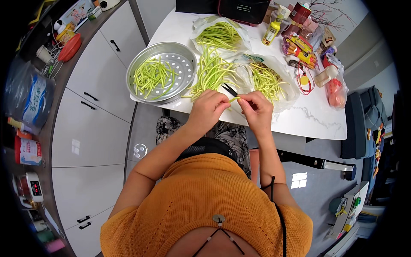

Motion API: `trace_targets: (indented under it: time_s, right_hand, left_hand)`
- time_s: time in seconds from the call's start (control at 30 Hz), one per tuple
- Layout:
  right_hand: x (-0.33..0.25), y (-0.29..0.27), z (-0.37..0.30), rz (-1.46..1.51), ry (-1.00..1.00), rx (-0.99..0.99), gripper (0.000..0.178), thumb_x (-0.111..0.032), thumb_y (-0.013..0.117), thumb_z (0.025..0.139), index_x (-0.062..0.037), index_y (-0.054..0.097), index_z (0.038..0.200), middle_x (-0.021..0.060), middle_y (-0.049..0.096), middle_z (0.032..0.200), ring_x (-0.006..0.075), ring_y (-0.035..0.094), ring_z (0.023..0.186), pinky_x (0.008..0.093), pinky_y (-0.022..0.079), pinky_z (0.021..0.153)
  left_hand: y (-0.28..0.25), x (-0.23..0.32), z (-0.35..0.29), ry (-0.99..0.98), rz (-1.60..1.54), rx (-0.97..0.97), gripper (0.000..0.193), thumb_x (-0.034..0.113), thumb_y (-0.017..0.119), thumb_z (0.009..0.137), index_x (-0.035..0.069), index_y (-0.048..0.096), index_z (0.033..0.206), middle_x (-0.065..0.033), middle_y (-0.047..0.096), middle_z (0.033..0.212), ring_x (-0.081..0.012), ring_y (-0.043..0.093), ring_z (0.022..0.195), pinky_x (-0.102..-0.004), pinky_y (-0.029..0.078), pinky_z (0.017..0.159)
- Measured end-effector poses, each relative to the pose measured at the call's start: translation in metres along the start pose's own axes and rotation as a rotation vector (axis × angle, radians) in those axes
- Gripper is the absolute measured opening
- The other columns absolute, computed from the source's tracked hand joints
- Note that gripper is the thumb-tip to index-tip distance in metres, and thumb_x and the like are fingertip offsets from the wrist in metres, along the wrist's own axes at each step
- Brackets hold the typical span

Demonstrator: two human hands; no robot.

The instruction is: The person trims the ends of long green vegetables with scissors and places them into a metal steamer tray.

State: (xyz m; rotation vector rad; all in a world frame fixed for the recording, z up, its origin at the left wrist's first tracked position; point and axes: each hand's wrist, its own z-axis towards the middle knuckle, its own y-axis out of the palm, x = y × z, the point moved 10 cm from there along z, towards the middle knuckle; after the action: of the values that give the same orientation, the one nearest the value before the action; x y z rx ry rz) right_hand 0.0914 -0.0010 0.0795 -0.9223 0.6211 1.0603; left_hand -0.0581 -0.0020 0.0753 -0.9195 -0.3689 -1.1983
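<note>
Spanning the gap between the left hand (207, 108) and the right hand (258, 112), a short, slender green stem (234, 99) is pinched in the thumb-and-finger grip of each, above the glossy, grey-veined white bench (306, 115). Long stalks (210, 75) lie in a loose heap just beyond the hands; shorter lengths (150, 77) rest in the round, perforated metal pan (185, 70) at left.

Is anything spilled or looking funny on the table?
A bit messy: green stems lie loose on the white table, just in front of an open plastic bag, as if tipped out. That could be on purpose. More stems sit bunched on the left side of the round metal pan. I see nothing broken.
</note>
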Motion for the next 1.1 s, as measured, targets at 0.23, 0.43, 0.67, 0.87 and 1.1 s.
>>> trace_targets:
  time_s: [0.23, 0.43, 0.67, 0.87, 1.1]
  right_hand:
    - [0.037, 0.013, -0.003, 0.573, 0.357, -0.020, 0.012, -0.003, 0.066, 0.083, 0.0031, 0.061, 0.091, 0.0028, 0.059, 0.071, 0.0064, 0.053, 0.054, 0.0192, 0.043, 0.048]
    - [0.036, 0.009, -0.002, 0.464, 0.361, 0.043, 0.010, -0.005, 0.068, 0.082, 0.0012, 0.062, 0.088, 0.0015, 0.060, 0.068, 0.0061, 0.052, 0.055, 0.0206, 0.042, 0.050]
    - [-0.007, 0.015, -0.002, -0.084, -0.027, -0.082, 0.010, -0.004, 0.071, 0.075, -0.0047, 0.067, 0.085, 0.0055, 0.063, 0.076, 0.0128, 0.057, 0.060, 0.0240, 0.045, 0.055]
    - [0.008, -0.008, 0.004, -0.199, 0.040, -0.030, 0.014, -0.004, 0.070, 0.076, -0.0055, 0.068, 0.090, 0.0061, 0.065, 0.080, 0.0132, 0.057, 0.061, 0.0249, 0.046, 0.056]
    - [0.019, -0.063, 0.026, -0.488, -0.064, 0.227, 0.025, -0.003, 0.066, 0.078, -0.0063, 0.065, 0.103, 0.0109, 0.064, 0.096, 0.0200, 0.061, 0.069, 0.0285, 0.050, 0.061]
  left_hand:
    - [0.010, -0.023, -0.002, -0.291, -0.280, -0.051, 0.009, 0.006, 0.068, 0.080, 0.002, 0.062, 0.084, -0.0002, 0.060, 0.077, -0.0060, 0.050, 0.063, -0.0222, 0.042, 0.057]
    - [0.032, -0.052, -0.015, -0.564, -0.743, -0.090, 0.008, 0.007, 0.062, 0.086, 0.000, 0.059, 0.090, -0.0008, 0.059, 0.078, -0.0071, 0.052, 0.066, -0.0205, 0.043, 0.059]
    - [0.035, -0.067, -0.019, -0.709, -0.992, -0.027, 0.009, 0.007, 0.057, 0.089, 0.000, 0.057, 0.094, -0.0027, 0.060, 0.081, -0.0077, 0.051, 0.065, -0.0211, 0.043, 0.062]
    - [0.014, -0.088, -0.016, -0.739, -1.163, 0.129, 0.012, 0.010, 0.053, 0.092, 0.001, 0.056, 0.100, -0.0029, 0.059, 0.088, -0.0083, 0.052, 0.072, -0.0214, 0.043, 0.068]
    - [0.001, -0.094, -0.015, -0.705, -1.297, 0.173, 0.018, 0.011, 0.052, 0.093, 0.002, 0.054, 0.108, -0.0037, 0.058, 0.091, -0.0095, 0.054, 0.079, -0.0219, 0.045, 0.072]
